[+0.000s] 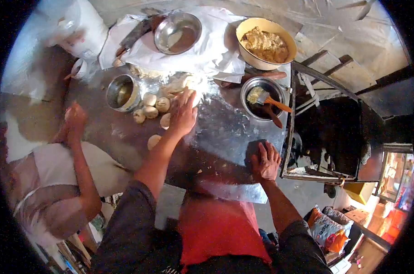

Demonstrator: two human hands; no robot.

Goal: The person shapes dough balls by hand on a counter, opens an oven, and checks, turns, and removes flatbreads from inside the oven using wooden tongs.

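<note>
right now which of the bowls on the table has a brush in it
The dark metal bowl at the table's right edge, just below the yellow bowl of crumbly filling. The other two steel bowls hold no brush.

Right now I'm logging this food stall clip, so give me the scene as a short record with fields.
Surface: metal-covered table
Left hand: open, reaching over dough balls
Right hand: flat on the table edge, holding nothing
Yellow bowl: crumbly filling
Dark bowl: brush inside
Nearby: another person's hand on the table's left side
</note>
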